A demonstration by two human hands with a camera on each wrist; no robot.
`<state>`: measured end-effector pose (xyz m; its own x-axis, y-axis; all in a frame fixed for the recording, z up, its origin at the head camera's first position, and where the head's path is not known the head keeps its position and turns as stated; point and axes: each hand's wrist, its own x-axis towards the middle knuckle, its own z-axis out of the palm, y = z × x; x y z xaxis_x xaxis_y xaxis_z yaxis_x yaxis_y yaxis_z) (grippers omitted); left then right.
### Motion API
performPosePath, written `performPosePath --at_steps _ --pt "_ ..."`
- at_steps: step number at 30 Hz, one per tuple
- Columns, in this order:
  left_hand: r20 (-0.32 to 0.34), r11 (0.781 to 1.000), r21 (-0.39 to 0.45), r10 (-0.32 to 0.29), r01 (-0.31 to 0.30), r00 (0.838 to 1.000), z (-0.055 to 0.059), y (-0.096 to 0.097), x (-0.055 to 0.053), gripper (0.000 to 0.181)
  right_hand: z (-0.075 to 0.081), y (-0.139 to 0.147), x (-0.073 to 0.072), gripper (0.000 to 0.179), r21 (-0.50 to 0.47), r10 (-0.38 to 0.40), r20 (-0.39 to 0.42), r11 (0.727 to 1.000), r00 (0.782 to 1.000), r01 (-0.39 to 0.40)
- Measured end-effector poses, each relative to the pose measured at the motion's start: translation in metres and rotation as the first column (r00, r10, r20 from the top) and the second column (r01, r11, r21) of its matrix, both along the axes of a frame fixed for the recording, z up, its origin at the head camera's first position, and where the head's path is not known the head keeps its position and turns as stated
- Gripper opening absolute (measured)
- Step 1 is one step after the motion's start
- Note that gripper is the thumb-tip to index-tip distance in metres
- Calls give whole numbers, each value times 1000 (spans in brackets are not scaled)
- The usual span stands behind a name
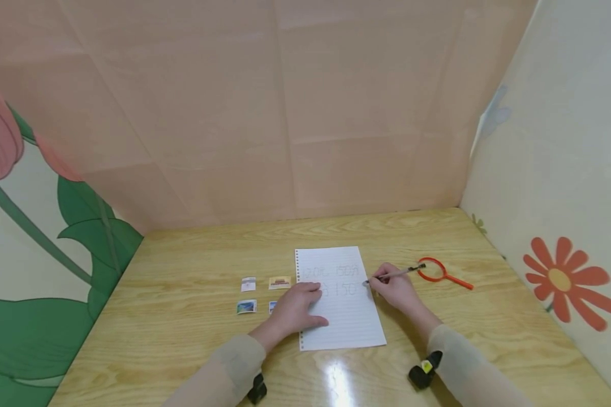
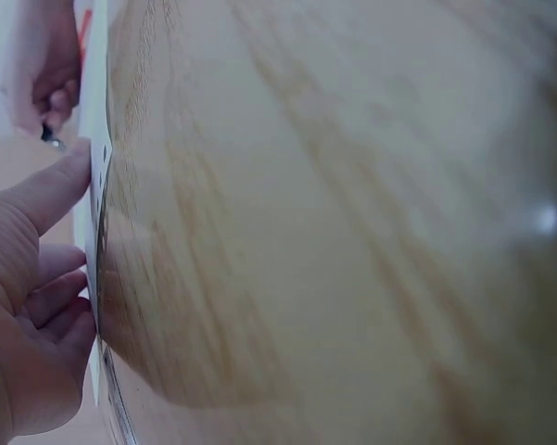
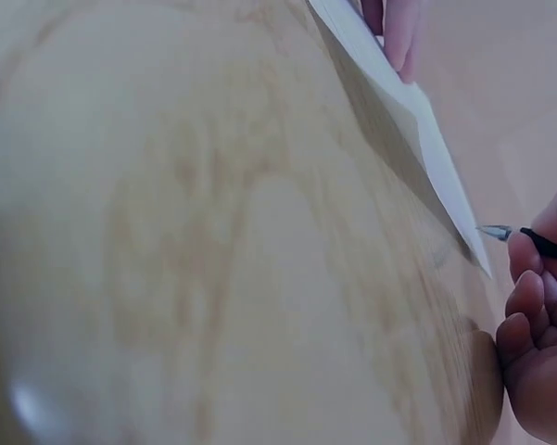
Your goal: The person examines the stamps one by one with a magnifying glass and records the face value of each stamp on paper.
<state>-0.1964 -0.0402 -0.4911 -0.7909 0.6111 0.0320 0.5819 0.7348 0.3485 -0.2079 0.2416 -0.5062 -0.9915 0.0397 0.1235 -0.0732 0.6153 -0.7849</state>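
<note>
A sheet of lined paper (image 1: 342, 327) with punched holes down its left edge lies on the wooden table. Two rows of large, faint writing cross its upper half. My left hand (image 1: 296, 310) rests on the sheet's left side, thumb spread away from the fingers; in the left wrist view its fingertips touch the paper. At the right edge, my right hand (image 1: 398, 291) pinches a pen (image 1: 406, 271) near its tip. In the right wrist view the silver pen point (image 3: 493, 231) is at the paper's edge; whether it touches cannot be told.
Left of the paper lie small printed picture pieces: a pale one (image 1: 248, 284), a yellowish one (image 1: 280, 282), a blue-green one (image 1: 246, 306), and another (image 1: 272, 306) partly behind my left hand. A red magnifying glass (image 1: 445, 275) lies right of the pen.
</note>
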Motion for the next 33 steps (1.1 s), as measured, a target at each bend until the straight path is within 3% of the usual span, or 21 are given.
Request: performPosePath --at_steps 14,21,28,33 --pt "-8 1000 0 -2 2 1000 0 0 1 72 2 -6 2 13 -5 61 -28 998 998 -61" --pt "-10 1000 -2 -2 2 1000 0 -1 1 72 1 -8 8 13 -22 130 -47 991 990 -132" --pt "-6 1000 3 -1 1 1000 -1 0 1 72 0 -4 5 10 -39 31 -8 999 999 -31" --pt "-14 1000 1 -4 4 1000 -1 0 0 73 1 -2 2 10 -6 31 14 999 999 -31"
